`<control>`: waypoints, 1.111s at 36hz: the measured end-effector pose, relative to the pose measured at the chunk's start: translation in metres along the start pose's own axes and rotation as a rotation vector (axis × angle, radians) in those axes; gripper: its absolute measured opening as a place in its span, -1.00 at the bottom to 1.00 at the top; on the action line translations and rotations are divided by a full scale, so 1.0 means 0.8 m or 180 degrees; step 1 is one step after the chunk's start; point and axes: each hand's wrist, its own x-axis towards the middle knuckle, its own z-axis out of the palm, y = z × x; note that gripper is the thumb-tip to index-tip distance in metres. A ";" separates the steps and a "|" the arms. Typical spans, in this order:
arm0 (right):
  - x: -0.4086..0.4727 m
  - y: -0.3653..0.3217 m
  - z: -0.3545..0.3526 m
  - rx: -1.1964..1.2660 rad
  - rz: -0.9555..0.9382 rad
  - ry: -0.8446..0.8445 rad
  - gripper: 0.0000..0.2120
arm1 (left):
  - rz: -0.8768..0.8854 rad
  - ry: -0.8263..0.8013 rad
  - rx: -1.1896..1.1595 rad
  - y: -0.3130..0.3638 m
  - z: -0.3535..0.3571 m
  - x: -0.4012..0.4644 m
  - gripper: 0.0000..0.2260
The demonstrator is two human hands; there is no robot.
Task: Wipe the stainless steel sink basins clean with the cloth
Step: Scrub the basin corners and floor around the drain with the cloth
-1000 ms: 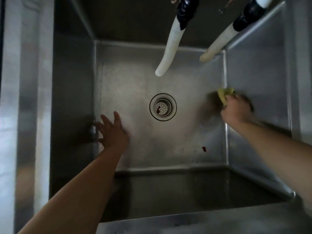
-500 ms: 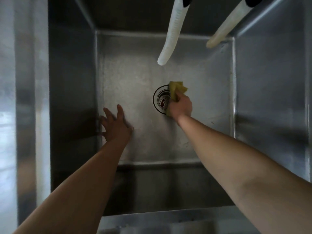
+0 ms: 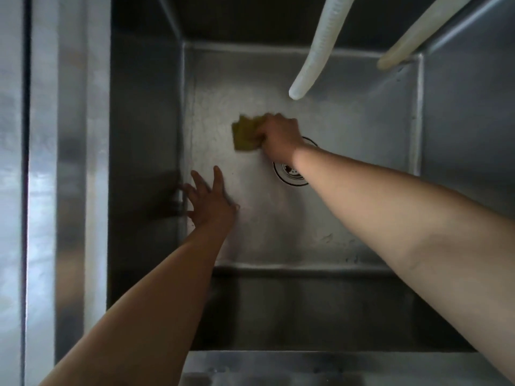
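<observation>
Nearest the camera runs the front rim (image 3: 320,366) of a deep stainless steel sink basin (image 3: 348,168), with a broad steel ledge (image 3: 69,162) along its left side. Two bare forearms reach down over that rim into the basin. The left hand (image 3: 211,203) lies low on the basin floor near the left wall, its fingers straight and spread, palm down against the steel, holding nothing; its outer fingers come close to the corner where floor meets wall. Just past it and to the right sits the round drain strainer (image 3: 289,174), partly hidden under the right wrist. Farther in, the right hand (image 3: 280,139) has its fingers curled over a yellow-green cloth (image 3: 245,133), pressing it onto the basin floor; the cloth sticks out to the left of the knuckles and lies left of the drain, between the drain and the left wall. It is a little blurred. The two hands are apart, the right one beyond the left. The floor shows faint streaks and small specks toward its near right part. At the far end, two pale hoses hang down over the basin: a ribbed white hose (image 3: 315,57) with its open end above the floor behind the right hand, and a cream hose (image 3: 412,37) slanting toward the far right corner.
</observation>
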 end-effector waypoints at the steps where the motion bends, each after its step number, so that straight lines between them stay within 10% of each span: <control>1: 0.000 -0.010 0.007 -0.0228 -0.0264 -0.0163 -0.65 | -0.0006 -0.0001 0.0019 0.000 0.000 0.001 -0.11; 17: -0.067 0.061 0.019 -0.2171 -0.1675 -0.1012 -0.86 | -0.0013 0.0035 -0.0068 0.001 0.000 -0.002 -0.11; 27: -0.124 0.164 -0.052 -0.1137 0.0303 0.0528 -0.72 | 0.0030 0.0082 -0.0025 0.000 0.002 -0.001 -0.12; 40: -0.310 0.214 0.067 0.0674 0.3509 -0.0899 -0.48 | 0.0046 0.0040 -0.0024 0.003 -0.002 -0.005 -0.12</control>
